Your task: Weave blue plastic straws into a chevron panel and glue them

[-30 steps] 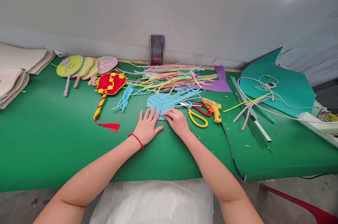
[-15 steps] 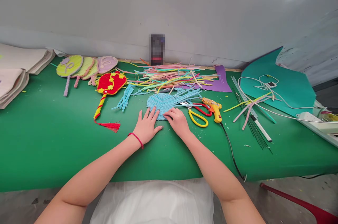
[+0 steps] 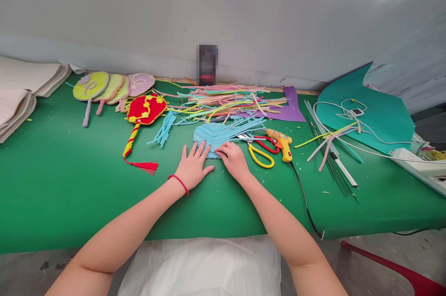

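Observation:
A light blue woven piece (image 3: pixel 218 135) made of pipe-cleaner strips lies on the green table (image 3: pixel 69 184), loose strip ends fanning out to its right. My left hand (image 3: pixel 193 168) lies flat with fingers spread, fingertips on the piece's near left edge; a red band circles that wrist. My right hand (image 3: pixel 234 160) rests beside it with fingers curled down, pressing the piece's near edge.
Yellow-handled scissors (image 3: pixel 259 155), red-handled scissors (image 3: pixel 266 143) and a yellow glue gun (image 3: pixel 282 142) with black cord lie right of my hands. A heap of coloured strips (image 3: pixel 223 101) sits behind. Finished fans (image 3: pixel 104 88), a red fan (image 3: pixel 144 110), thin green wires (image 3: pixel 334 166), teal sheet (image 3: pixel 369 110) and power strip (image 3: pixel 418 163) surround.

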Demonstrator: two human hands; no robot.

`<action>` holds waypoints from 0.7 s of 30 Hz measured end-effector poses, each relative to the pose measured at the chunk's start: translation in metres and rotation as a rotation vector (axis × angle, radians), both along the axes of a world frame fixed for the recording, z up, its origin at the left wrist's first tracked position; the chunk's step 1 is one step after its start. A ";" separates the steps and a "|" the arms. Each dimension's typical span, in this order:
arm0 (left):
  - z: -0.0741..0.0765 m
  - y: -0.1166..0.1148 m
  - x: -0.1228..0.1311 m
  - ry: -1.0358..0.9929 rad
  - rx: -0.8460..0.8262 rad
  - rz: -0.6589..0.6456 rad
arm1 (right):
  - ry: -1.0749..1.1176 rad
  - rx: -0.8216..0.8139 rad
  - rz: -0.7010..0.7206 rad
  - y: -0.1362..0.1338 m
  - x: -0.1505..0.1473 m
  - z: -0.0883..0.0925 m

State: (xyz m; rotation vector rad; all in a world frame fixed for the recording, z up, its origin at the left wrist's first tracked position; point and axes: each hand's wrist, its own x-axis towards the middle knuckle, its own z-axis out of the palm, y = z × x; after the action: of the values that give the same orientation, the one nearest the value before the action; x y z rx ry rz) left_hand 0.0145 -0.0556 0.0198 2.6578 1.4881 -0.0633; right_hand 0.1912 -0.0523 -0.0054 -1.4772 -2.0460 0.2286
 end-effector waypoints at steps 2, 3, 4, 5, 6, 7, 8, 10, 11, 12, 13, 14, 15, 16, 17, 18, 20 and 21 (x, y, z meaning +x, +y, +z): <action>0.000 0.000 0.000 0.008 -0.002 0.002 | -0.013 0.009 0.009 0.002 0.001 -0.001; 0.000 0.000 0.000 0.009 -0.001 0.003 | -0.021 0.013 0.017 0.003 0.002 -0.001; 0.000 0.000 0.001 0.009 0.001 0.005 | -0.027 0.019 0.025 0.004 0.003 -0.001; 0.000 0.000 0.001 0.006 0.004 0.007 | -0.031 0.025 0.031 0.005 0.003 -0.001; 0.000 0.000 0.001 0.003 0.008 0.009 | -0.036 0.031 0.038 0.006 0.004 -0.002; 0.000 0.000 0.001 -0.001 0.010 0.009 | -0.040 0.036 0.043 0.007 0.004 -0.002; 0.000 0.000 0.001 -0.004 0.010 0.010 | -0.043 0.041 0.047 0.008 0.004 -0.002; 0.000 0.000 0.001 -0.006 0.007 0.011 | -0.046 0.046 0.051 0.008 0.004 -0.002; 0.000 0.000 0.001 -0.005 0.004 0.011 | -0.046 0.047 0.054 0.009 0.004 -0.002; 0.001 0.000 0.001 -0.003 0.002 0.012 | -0.045 0.047 0.058 0.009 0.004 -0.001; 0.001 0.000 0.001 -0.001 0.002 0.012 | -0.042 0.047 0.064 0.009 0.004 -0.001; 0.001 0.000 0.002 0.001 0.002 0.012 | -0.038 0.047 0.072 0.009 0.004 -0.001; 0.001 0.000 0.002 0.003 0.001 0.011 | -0.033 0.048 0.079 0.009 0.004 -0.001; 0.001 0.000 0.002 0.005 0.000 0.011 | -0.029 0.048 0.085 0.009 0.004 -0.001; 0.001 0.000 0.002 0.006 -0.001 0.010 | -0.025 0.046 0.089 0.010 0.004 -0.001; 0.001 0.001 0.002 0.007 -0.003 0.010 | -0.023 0.044 0.091 0.010 0.004 -0.001; 0.001 0.001 0.002 0.008 -0.004 0.009 | -0.024 0.040 0.095 0.010 0.004 -0.001; 0.001 0.001 0.002 0.009 -0.004 0.010 | -0.025 0.037 0.098 0.010 0.005 -0.001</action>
State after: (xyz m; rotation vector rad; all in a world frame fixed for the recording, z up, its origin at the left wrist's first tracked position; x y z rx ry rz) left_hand 0.0164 -0.0548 0.0210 2.6502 1.5018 -0.0772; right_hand 0.1957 -0.0424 -0.0060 -1.3654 -2.1337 0.2109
